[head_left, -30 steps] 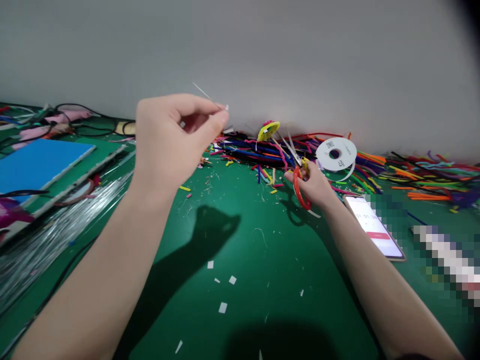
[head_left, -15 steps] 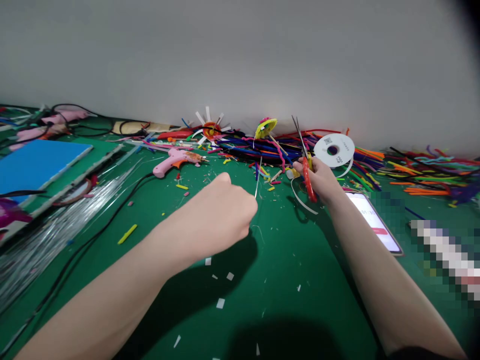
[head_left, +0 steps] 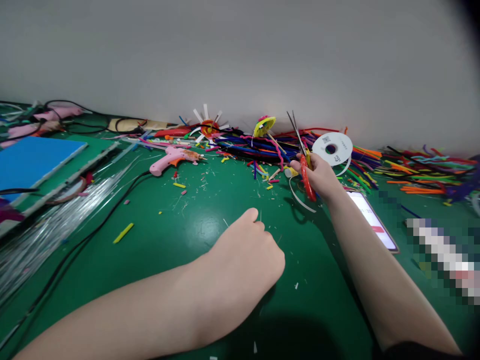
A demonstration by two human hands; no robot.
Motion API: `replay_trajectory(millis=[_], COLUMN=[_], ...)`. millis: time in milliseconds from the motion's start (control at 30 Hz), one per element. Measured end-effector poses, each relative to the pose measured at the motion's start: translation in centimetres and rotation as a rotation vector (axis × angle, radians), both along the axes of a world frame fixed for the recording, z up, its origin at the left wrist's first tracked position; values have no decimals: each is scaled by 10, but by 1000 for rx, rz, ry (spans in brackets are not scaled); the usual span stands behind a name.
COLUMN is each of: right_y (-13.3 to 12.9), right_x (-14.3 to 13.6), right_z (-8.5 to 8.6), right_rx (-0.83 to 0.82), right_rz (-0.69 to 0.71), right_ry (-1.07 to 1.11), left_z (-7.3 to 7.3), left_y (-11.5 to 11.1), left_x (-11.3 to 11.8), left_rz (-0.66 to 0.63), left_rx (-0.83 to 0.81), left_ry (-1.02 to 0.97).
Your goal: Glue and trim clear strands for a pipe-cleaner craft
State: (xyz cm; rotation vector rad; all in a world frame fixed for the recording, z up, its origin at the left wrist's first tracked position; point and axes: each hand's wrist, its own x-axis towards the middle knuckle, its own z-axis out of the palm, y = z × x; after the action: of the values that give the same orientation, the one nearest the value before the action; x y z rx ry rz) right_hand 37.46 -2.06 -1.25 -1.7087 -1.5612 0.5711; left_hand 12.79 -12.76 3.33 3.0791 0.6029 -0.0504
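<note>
My left hand (head_left: 247, 265) is closed in a fist above the middle of the green tabletop, back of the hand up. A thin white strip (head_left: 261, 215) barely shows beside its thumb; the rest is hidden by the fist. My right hand (head_left: 318, 175) holds red-handled scissors (head_left: 308, 182), blades pointing up and away, slightly apart. Right behind this hand stands a white spool (head_left: 339, 148) with a QR label. A white ribbon (head_left: 302, 200) curls below the scissors; whether my fingers touch it is hidden.
A pink glue gun (head_left: 172, 159) lies left of centre, its black cord (head_left: 93, 235) running forward. Pipe cleaners (head_left: 423, 170) are heaped along the wall. A phone (head_left: 371, 215) lies beside my right forearm. Clear strips (head_left: 71, 210) and a blue board (head_left: 37, 162) are at left.
My left hand has come nearer and slightly right, still closed, now covering white paper scraps. Less of the thin strip shows. My right hand has hardly moved and still holds the scissors.
</note>
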Motion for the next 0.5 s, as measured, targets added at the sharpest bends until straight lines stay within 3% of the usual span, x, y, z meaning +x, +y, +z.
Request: replay_trajectory(millis=[167, 267, 367, 500], right_y=[-2, -6, -13, -21], right_x=[-2, -9, -21, -37], right_z=[2, 5, 11, 16], right_rx=[-12, -32, -79, -117], right_rz=[123, 193, 263, 322], right_ry=[32, 56, 120, 205], left_z=[14, 16, 3, -19], left_y=[20, 51, 83, 112], left_x=[-13, -19, -20, -21], left_rz=[67, 245, 401, 343], left_rx=[-69, -115, -68, -168], left_ry=[-165, -218, -347, -462])
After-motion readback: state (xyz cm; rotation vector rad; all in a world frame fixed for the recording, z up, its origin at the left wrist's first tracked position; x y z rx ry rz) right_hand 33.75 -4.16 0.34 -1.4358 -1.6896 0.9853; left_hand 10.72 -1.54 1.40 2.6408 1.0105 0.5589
